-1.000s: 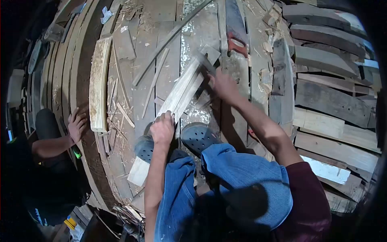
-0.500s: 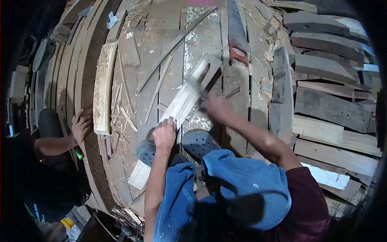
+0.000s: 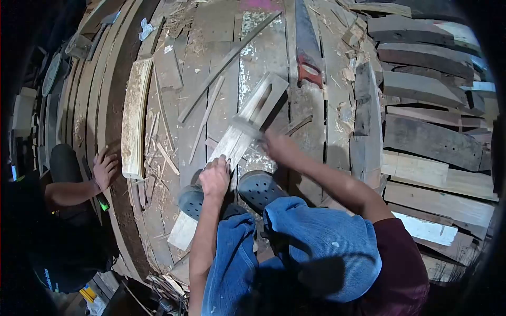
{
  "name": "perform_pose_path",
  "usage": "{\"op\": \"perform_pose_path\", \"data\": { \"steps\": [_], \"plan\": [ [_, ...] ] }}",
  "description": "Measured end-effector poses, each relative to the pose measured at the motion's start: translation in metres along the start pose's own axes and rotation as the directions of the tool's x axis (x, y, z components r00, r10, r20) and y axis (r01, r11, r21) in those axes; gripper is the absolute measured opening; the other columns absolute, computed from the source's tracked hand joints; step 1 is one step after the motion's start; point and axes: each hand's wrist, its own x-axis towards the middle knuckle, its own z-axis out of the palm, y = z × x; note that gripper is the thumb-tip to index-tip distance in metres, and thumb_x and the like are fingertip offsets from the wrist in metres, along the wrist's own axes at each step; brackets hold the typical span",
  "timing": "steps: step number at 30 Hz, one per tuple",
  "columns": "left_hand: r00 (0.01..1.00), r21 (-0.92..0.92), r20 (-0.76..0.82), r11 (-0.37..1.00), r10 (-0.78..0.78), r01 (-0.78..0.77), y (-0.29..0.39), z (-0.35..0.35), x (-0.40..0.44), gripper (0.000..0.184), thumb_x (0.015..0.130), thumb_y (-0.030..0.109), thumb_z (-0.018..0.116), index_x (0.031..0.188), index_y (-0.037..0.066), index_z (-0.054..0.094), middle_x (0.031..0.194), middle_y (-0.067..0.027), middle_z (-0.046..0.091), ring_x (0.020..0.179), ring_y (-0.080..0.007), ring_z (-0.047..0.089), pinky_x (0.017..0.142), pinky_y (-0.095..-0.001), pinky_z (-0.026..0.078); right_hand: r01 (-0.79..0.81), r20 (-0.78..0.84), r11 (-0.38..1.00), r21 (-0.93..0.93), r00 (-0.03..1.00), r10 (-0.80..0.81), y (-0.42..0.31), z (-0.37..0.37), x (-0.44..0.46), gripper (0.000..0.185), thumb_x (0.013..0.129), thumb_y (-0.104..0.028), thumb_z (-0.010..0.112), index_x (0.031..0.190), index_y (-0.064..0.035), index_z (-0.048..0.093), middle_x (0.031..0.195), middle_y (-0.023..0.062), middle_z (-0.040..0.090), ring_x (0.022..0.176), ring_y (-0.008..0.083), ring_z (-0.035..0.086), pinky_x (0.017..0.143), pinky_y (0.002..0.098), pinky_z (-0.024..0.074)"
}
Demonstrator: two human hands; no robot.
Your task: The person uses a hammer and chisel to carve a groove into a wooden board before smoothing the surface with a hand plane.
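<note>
A pale wooden board point(image 3: 229, 143) lies slantwise over the floor planks, with a long slot near its far end. My left hand point(image 3: 215, 178) is closed around the board's near-middle edge, just in front of my left clog point(image 3: 191, 201). In my right hand point(image 3: 276, 145) is a grey blade-like tool point(image 3: 246, 128), smeared by motion, so its exact kind is unclear. The tool is over the board, between the slot and my left hand; whether it touches the wood I cannot tell. My right clog point(image 3: 258, 190) stands to the right of the board.
A handsaw point(image 3: 309, 66) with a red handle lies beyond the board. A long thin strip point(image 3: 229, 66) and a pale moulded plank point(image 3: 137, 118) lie to the left. Stacked timber point(image 3: 432, 134) lines the right side. Another person's hand point(image 3: 105, 167) is at the left.
My right hand and the grey tool have shifted slightly toward me along the board. My left hand stays where it was.
</note>
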Motion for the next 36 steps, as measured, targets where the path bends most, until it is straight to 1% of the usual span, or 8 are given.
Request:
{"op": "perform_pose_path", "data": {
  "steps": [4,11,18,21,24,30,32,36],
  "plan": [
    [1.0,-0.003,0.017,1.0,-0.022,0.022,0.0,0.002,-0.006,0.026,0.095,0.031,0.052,0.104,0.01,0.062,0.093,-0.0124,0.068,0.085,-0.0301,0.067,0.067,-0.0432,0.055,-0.22,-0.357,0.966,0.137,0.899,0.255,0.03,-0.028,0.042,0.03,0.09,-0.025,0.057,0.1,0.0025,0.049,0.072,0.0261,0.062,0.069,0.0468,0.063,0.062,0.0568,0.0497],
    [0.999,-0.001,-0.031,1.0,-0.012,0.012,-0.002,0.003,0.0,0.022,0.091,0.031,0.058,0.092,0.009,0.06,0.087,-0.011,0.067,0.078,-0.0284,0.068,0.065,-0.0412,0.055,0.077,0.06,0.997,0.011,0.995,-0.078,-0.021,0.041,-0.031,0.035,0.091,-0.031,0.056,0.103,0.0005,0.044,0.07,0.0265,0.062,0.067,0.0493,0.062,0.062,0.0568,0.0495],
    [0.999,-0.018,-0.032,1.0,-0.007,0.006,-0.002,0.002,0.0,0.027,0.095,0.033,0.052,0.099,0.008,0.06,0.088,-0.0124,0.067,0.082,-0.0314,0.068,0.067,-0.0441,0.054,-0.259,-0.265,0.958,0.125,0.922,0.284,-0.005,-0.005,0.022,0.034,0.098,-0.034,0.048,0.097,0.0004,0.05,0.075,0.0284,0.062,0.071,0.0471,0.063,0.062,0.0569,0.0497],
    [1.0,0.009,-0.009,1.0,0.025,-0.025,-0.006,0.009,0.001,0.025,0.094,0.032,0.052,0.097,0.007,0.06,0.089,-0.0129,0.067,0.081,-0.0309,0.068,0.066,-0.044,0.055,0.014,0.125,1.0,0.018,0.992,-0.016,-0.049,0.042,-0.037,0.034,0.093,-0.032,0.054,0.105,-0.0008,0.048,0.072,0.0226,0.066,0.066,0.0443,0.065,0.062,0.0561,0.051],
    [0.998,0.013,0.05,1.0,-0.029,0.029,-0.002,0.003,0.001,0.023,0.093,0.029,0.054,0.1,0.008,0.061,0.089,-0.0135,0.068,0.081,-0.0308,0.068,0.065,-0.0439,0.055,0.228,-0.019,0.973,-0.016,0.973,-0.229,-0.019,0.05,-0.028,0.032,0.093,-0.032,0.055,0.103,-0.0029,0.049,0.069,0.0205,0.065,0.066,0.0433,0.065,0.063,0.0566,0.05],
    [1.0,-0.032,-0.028,0.999,0.007,-0.008,-0.004,0.005,-0.003,0.02,0.09,0.025,0.055,0.101,0.009,0.061,0.09,-0.0105,0.066,0.088,-0.0269,0.066,0.069,-0.0417,0.055,-0.278,-0.286,0.958,0.076,0.914,0.288,0.038,-0.028,0.05,0.04,0.096,-0.038,0.052,0.101,0.0009,0.05,0.078,0.0299,0.062,0.076,0.0496,0.061,0.065,0.057,0.0481],
    [0.999,-0.004,-0.032,1.0,-0.003,0.003,-0.002,0.005,-0.002,0.021,0.091,0.028,0.055,0.1,0.009,0.061,0.09,-0.0099,0.066,0.088,-0.0266,0.066,0.069,-0.0419,0.055,-0.122,-0.483,0.993,0.005,0.869,0.109,0.043,-0.001,0.045,0.04,0.097,-0.038,0.051,0.101,0.0021,0.049,0.078,0.0305,0.062,0.076,0.0503,0.061,0.066,0.0571,0.0483],
    [1.0,0.002,0.008,1.0,-0.007,0.006,-0.002,0.002,0.001,0.022,0.093,0.03,0.054,0.098,0.01,0.061,0.089,-0.0089,0.066,0.086,-0.0257,0.067,0.068,-0.0422,0.055,0.034,0.01,0.999,-0.018,0.999,-0.034,-0.036,0.026,-0.02,0.03,0.091,-0.03,0.057,0.096,-0.0019,0.048,0.071,0.0248,0.063,0.068,0.0495,0.062,0.067,0.0577,0.0488]
  ]
}}
